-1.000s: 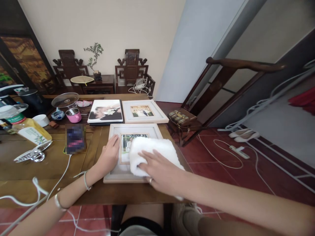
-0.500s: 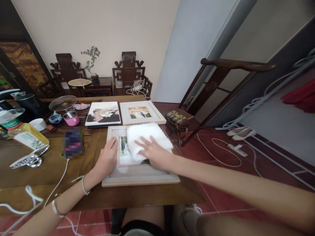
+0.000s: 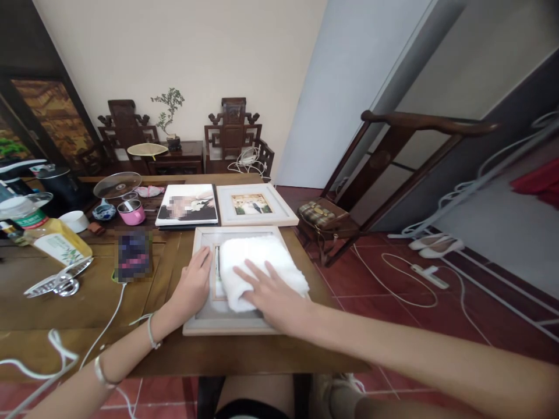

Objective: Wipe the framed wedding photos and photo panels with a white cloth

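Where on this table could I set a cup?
There is bare wood between the phone and the near frame, beside the left hand, and along the front left edge, though a white cable crosses it. The far left corner is crowded with a bottle and a pink cup.

- The person is wearing a thin, silvery bracelet (image 3: 151, 330) at the wrist, just near of the left hand (image 3: 192, 288).
- A second band, a slightly broader silver bangle (image 3: 101, 364), is sitting nearer along the same forearm.
- Both forearms are showing bare and sleeveless, up to the right hand (image 3: 273, 294).
- Dark shorts (image 3: 244, 409) are showing at the near edge, over bare legs.
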A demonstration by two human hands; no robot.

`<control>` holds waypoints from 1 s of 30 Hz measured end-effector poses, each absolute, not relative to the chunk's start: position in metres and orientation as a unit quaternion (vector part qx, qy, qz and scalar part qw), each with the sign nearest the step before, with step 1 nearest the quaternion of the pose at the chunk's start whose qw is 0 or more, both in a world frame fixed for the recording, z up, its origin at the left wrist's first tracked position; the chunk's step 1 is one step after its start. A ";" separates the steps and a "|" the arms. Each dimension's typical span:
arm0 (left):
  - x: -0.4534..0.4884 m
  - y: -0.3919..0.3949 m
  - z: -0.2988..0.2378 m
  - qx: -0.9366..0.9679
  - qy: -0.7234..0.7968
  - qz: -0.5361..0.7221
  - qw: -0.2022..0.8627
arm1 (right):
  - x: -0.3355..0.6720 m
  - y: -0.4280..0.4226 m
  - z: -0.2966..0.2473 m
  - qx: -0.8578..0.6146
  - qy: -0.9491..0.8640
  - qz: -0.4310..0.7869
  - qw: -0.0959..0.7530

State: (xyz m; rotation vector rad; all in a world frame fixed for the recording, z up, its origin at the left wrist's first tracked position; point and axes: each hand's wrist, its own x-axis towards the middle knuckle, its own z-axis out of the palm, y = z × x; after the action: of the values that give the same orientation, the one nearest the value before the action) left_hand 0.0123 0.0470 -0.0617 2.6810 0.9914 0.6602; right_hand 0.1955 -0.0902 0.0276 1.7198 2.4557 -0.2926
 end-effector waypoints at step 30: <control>0.011 0.046 -0.062 0.911 0.339 0.210 0.101 | 0.194 -0.071 0.033 0.581 0.803 -0.091 0.096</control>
State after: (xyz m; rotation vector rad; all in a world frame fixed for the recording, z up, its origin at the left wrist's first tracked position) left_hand 0.0112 0.0461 -0.0621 2.6917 1.0019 0.6212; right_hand 0.1937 -0.0712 0.0329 1.7201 2.3806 -0.2685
